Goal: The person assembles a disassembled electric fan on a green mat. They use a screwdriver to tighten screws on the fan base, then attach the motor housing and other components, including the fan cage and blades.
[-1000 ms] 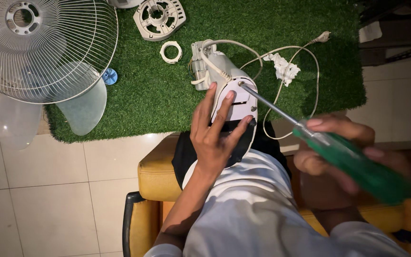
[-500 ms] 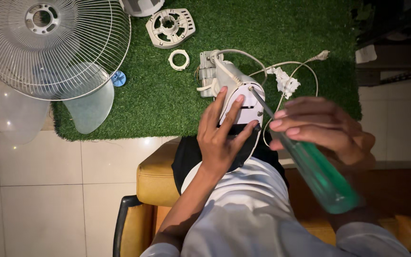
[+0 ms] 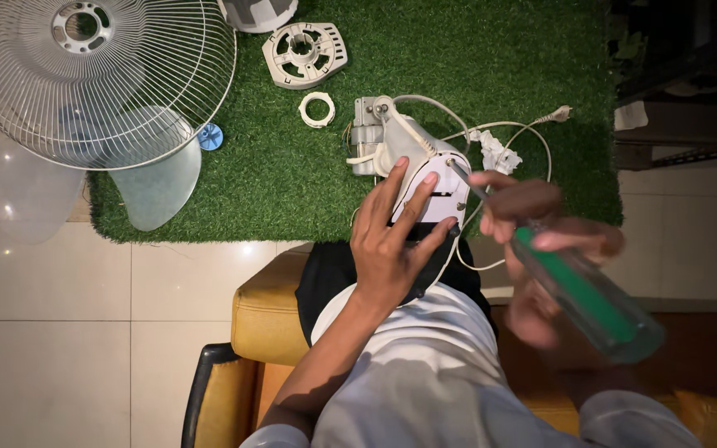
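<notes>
Fingers of the left hand (image 3: pixel 392 249) lie spread on the white fan housing (image 3: pixel 429 187); right hand (image 3: pixel 541 241) grips a green-handled screwdriver (image 3: pixel 578 290).

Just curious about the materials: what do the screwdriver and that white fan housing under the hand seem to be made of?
The screwdriver looks like a bare, shiny metal shaft with a translucent green handle, probably plastic, since light passes through it. The white fan housing under the left hand seems to be smooth moulded plastic with an even matte-to-satin sheen.
</notes>
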